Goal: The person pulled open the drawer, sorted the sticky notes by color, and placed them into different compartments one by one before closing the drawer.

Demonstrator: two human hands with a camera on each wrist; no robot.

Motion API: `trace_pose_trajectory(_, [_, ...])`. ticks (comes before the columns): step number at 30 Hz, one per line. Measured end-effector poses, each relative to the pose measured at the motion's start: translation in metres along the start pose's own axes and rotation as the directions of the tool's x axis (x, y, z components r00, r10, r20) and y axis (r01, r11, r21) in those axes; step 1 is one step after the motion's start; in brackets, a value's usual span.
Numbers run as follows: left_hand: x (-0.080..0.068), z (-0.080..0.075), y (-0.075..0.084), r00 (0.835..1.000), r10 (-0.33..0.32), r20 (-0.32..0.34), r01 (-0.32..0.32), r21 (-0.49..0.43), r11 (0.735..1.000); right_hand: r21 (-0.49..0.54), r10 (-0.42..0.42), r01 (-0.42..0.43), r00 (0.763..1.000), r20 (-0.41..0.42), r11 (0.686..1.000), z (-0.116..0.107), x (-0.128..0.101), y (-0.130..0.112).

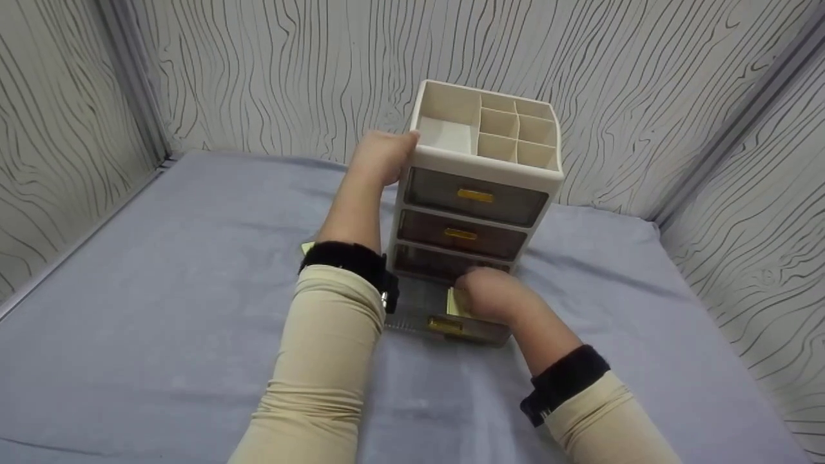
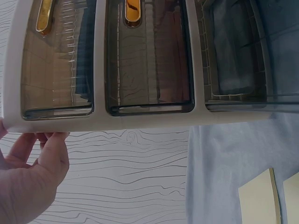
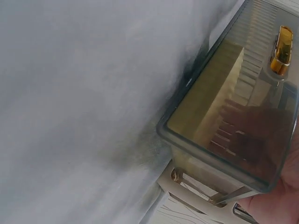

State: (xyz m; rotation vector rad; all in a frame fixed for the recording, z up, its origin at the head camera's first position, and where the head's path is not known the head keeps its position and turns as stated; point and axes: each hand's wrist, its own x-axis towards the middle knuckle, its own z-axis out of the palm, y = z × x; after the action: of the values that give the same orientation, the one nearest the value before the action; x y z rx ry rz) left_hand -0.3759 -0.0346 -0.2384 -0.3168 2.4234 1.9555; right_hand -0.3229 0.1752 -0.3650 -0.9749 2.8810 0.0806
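Note:
A white drawer organizer [image 1: 477, 161] with smoky see-through drawers stands on the cloth. My left hand [image 1: 385, 156] grips its upper left side near the top rim; in the left wrist view the fingers [image 2: 53, 154] bend behind the side. The bottom drawer [image 3: 224, 158] is pulled out. My right hand [image 1: 491, 293] reaches down into it and holds a pale yellow paper pad [image 1: 456, 303] low inside. Through the drawer's clear front, the right wrist view shows the fingers against the pad [image 3: 205, 102]; the thumb's hold is partly hidden.
Two more yellow pads [image 2: 259, 200] lie on the grey-blue cloth [image 1: 161, 290] left of the organizer, mostly behind my left forearm in the head view. The organizer's top has divided compartments [image 1: 515, 132]. Wood-grain patterned walls [image 1: 271, 77] stand behind and at both sides.

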Motion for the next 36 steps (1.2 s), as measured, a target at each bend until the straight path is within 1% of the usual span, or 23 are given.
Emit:
trace_pose_trajectory(5, [0.001,0.0,0.0,1.0,0.0,0.006,0.0,0.016,1.0,-0.049,-0.048,0.048,0.999,-0.007,0.998,0.0,-0.003,0.0])
trace_pose_trajectory(9, [0.001,-0.001,0.0,1.0,-0.002,0.004,0.002,0.023,1.0,-0.065,-0.035,0.035,0.999,0.008,0.997,-0.01,-0.006,-0.002])
trace_pose_trajectory(11, [0.002,-0.001,-0.001,1.0,-0.001,0.003,0.001,0.014,1.0,-0.057,-0.024,0.024,1.0,-0.001,0.998,-0.018,-0.007,-0.002])
trace_pose_trajectory(13, [0.002,-0.001,0.0,1.0,0.0,0.004,0.0,0.013,1.0,-0.039,-0.041,0.039,0.998,-0.047,0.998,-0.029,-0.008,-0.001])
trace_pose_trajectory(15, [0.003,-0.001,0.0,1.0,-0.002,0.002,0.002,0.013,1.0,-0.013,-0.071,0.07,0.99,-0.119,0.997,-0.041,-0.01,0.002])
trace_pose_trajectory(18, [0.004,-0.002,0.0,1.0,-0.006,0.009,0.006,-0.015,1.0,0.025,-0.109,0.119,0.962,-0.251,0.993,-0.059,-0.013,0.005])
trace_pose_trajectory(20, [0.004,-0.001,0.0,1.0,-0.014,0.012,0.014,-0.031,0.999,0.061,-0.09,0.117,0.937,-0.336,0.991,-0.071,-0.015,0.008])
trace_pose_trajectory(21, [0.005,-0.001,-0.001,1.0,-0.014,0.014,0.015,-0.039,0.999,0.081,-0.072,0.111,0.921,-0.383,0.991,-0.077,-0.017,0.009])
trace_pose_trajectory(22, [0.005,0.0,-0.001,1.0,-0.016,0.015,0.016,-0.046,0.999,0.114,-0.036,0.093,0.905,-0.425,0.989,-0.083,-0.019,0.01])
trace_pose_trajectory(23, [0.005,0.0,-0.001,1.0,-0.016,0.013,0.016,-0.044,0.999,0.149,0.007,0.072,0.881,-0.473,0.986,-0.088,-0.021,0.01])
trace_pose_trajectory(24, [0.006,0.001,-0.001,1.0,-0.018,0.011,0.018,-0.036,0.999,0.183,0.052,0.054,0.848,-0.527,0.982,-0.094,-0.022,0.011])
trace_pose_trajectory(26, [0.007,0.003,-0.001,1.0,-0.017,0.004,0.018,-0.034,0.999,0.262,0.163,0.007,0.768,-0.62,0.965,-0.103,-0.026,0.012])
trace_pose_trajectory(28, [0.007,0.003,-0.001,1.0,-0.019,0.0,0.019,-0.03,0.999,0.349,0.286,-0.047,0.676,-0.679,0.936,-0.112,-0.029,0.013])
trace_pose_trajectory(29, [0.007,0.003,-0.001,1.0,-0.022,-0.002,0.022,-0.029,0.999,0.384,0.342,-0.073,0.629,-0.699,0.92,-0.115,-0.03,0.014])
trace_pose_trajectory(30, [0.007,0.003,-0.001,1.0,-0.025,-0.004,0.025,-0.024,0.999,0.427,0.4,-0.102,0.59,-0.701,0.899,-0.118,-0.031,0.015])
trace_pose_trajectory(31, [0.007,0.002,-0.001,1.0,-0.028,-0.006,0.028,-0.018,0.999,0.469,0.452,-0.124,0.56,-0.695,0.875,-0.121,-0.031,0.016])
trace_pose_trajectory(33, [0.006,0.0,0.0,0.999,-0.034,-0.008,0.034,0.001,0.999,0.538,0.534,-0.157,0.515,-0.67,0.828,-0.125,-0.031,0.02])
trace_pose_trajectory(35, [0.005,-0.001,0.0,0.999,-0.039,-0.012,0.039,0.013,0.999,0.59,0.594,-0.184,0.488,-0.639,0.786,-0.129,-0.03,0.024])
trace_pose_trajectory(36, [0.005,-0.002,0.0,0.999,-0.039,-0.013,0.039,0.019,0.999,0.615,0.62,-0.194,0.484,-0.618,0.765,-0.13,-0.03,0.027])
